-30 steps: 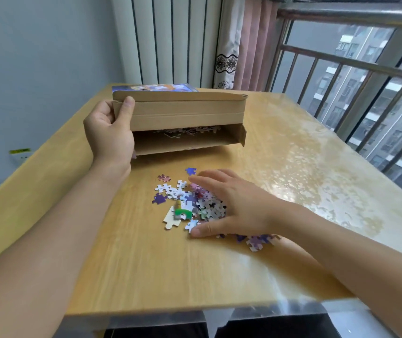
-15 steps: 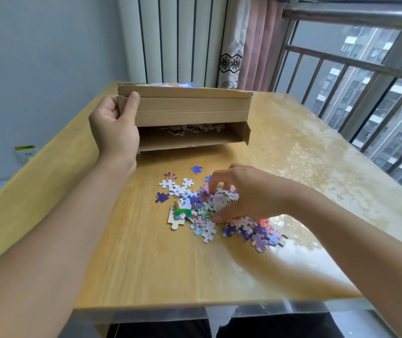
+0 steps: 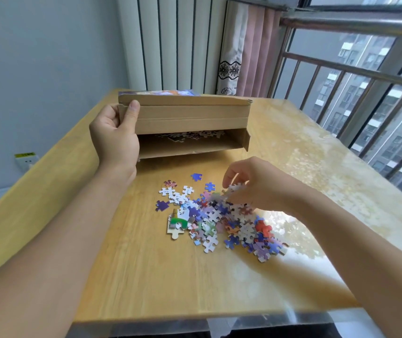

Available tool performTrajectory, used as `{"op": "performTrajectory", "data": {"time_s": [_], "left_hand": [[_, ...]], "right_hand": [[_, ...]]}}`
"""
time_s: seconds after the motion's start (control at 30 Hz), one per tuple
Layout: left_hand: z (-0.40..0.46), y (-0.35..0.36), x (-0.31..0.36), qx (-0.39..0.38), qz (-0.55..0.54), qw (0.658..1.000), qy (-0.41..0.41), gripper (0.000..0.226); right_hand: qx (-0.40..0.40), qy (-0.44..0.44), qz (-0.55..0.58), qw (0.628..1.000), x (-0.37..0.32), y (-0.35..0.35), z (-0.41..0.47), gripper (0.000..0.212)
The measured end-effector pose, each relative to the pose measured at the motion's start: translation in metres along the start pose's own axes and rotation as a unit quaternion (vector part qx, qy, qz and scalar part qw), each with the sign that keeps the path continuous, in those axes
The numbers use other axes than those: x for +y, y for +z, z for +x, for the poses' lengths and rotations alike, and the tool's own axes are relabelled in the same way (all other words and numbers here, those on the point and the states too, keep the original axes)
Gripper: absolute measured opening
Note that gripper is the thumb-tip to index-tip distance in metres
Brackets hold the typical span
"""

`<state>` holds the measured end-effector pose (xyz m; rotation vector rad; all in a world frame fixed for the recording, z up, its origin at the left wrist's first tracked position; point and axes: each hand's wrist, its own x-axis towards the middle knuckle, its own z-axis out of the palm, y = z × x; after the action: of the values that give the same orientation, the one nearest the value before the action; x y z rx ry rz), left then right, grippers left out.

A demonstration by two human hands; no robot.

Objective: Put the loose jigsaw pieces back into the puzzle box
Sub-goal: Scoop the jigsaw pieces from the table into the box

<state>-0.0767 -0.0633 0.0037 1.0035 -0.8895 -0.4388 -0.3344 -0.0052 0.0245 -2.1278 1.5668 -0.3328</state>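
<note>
A brown cardboard puzzle box (image 3: 190,120) stands at the far middle of the table, its near side open, with several jigsaw pieces (image 3: 192,135) visible inside. My left hand (image 3: 117,135) grips the box's left end, thumb on the raised lid flap. A pile of loose jigsaw pieces (image 3: 219,220) lies on the table in front of the box. My right hand (image 3: 251,184) hovers just above the pile's far right part, its fingers curled round a small bunch of pieces (image 3: 231,191).
The wooden table (image 3: 146,276) has a glossy, glare-streaked right half. A white radiator (image 3: 170,42) and pink curtain (image 3: 256,52) stand behind it, and window railings (image 3: 356,76) on the right. A wall socket (image 3: 25,160) is low on the left.
My right hand went from lying flat on the pile to closing its fingers on some pieces and lifting them slightly. The left hand kept hold of the box.
</note>
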Motion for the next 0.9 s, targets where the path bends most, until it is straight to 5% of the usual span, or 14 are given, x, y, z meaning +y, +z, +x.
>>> {"op": "performTrajectory", "data": {"time_s": [0.1,0.2,0.3,0.4,0.6,0.8,0.9], "left_hand": [[-0.002,0.001,0.001,0.001,-0.001,1.0,-0.007,0.023],[0.0,-0.001,-0.002,-0.002,-0.015,1.0,-0.013,0.023],[0.0,-0.003,-0.003,-0.002,-0.008,1.0,-0.019,0.041],[0.0,-0.003,-0.001,0.002,0.001,1.0,-0.013,0.044],[0.002,-0.003,0.001,0.008,-0.005,1.0,-0.017,0.042],[0.001,-0.003,0.003,0.003,-0.009,1.0,-0.002,0.024],[0.0,-0.003,0.003,0.002,-0.016,1.0,0.0,0.026]], "right_hand": [[-0.013,0.053,0.225,0.973,0.005,-0.004,0.002,0.011],[-0.037,0.089,0.503,0.859,-0.002,-0.006,0.014,0.013],[-0.004,0.133,0.659,0.74,-0.02,-0.003,0.04,0.011],[0.061,0.191,0.698,0.687,-0.036,0.003,0.07,0.01],[0.156,0.207,0.693,0.673,-0.055,0.01,0.105,0.02],[0.18,0.187,0.774,0.578,-0.073,0.02,0.119,0.033],[0.124,0.095,0.866,0.475,-0.07,0.024,0.114,0.042]]}}
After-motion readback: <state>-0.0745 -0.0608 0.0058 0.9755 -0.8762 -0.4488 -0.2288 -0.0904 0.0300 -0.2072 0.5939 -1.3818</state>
